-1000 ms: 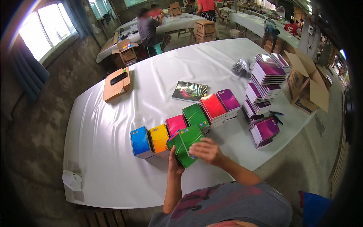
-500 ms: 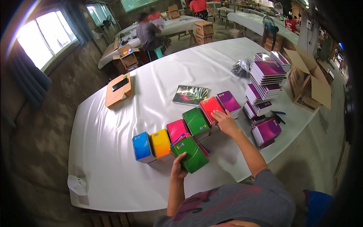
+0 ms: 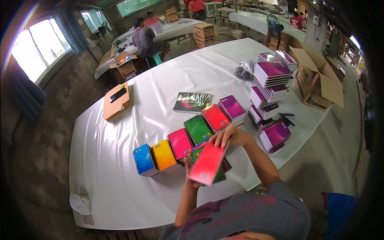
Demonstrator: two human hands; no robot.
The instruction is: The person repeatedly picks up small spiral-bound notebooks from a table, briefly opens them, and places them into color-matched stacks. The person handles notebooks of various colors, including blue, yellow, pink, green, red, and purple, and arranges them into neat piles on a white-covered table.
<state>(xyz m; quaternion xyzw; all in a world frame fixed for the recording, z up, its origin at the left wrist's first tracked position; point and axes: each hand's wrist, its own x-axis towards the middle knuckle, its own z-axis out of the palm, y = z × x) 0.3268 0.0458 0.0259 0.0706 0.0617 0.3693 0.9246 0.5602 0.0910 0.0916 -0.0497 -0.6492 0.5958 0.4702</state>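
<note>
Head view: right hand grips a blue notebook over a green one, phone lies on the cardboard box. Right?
Wrong colour: the right hand grips a red notebook, not blue, over the green notebook, as the head view shows; the phone does lie on the cardboard box.

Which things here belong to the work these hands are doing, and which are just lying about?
Seemingly in use:
Red notebook in the right hand
Green notebook in the left hand
Blue stack, yellow stack, pink stack, green stack, red stack, purple stack
Probably the purple piles at right

Seemingly lying about:
Phone on a cardboard box
Dark-covered pack
Plastic bag
Blue-handled tool
</note>
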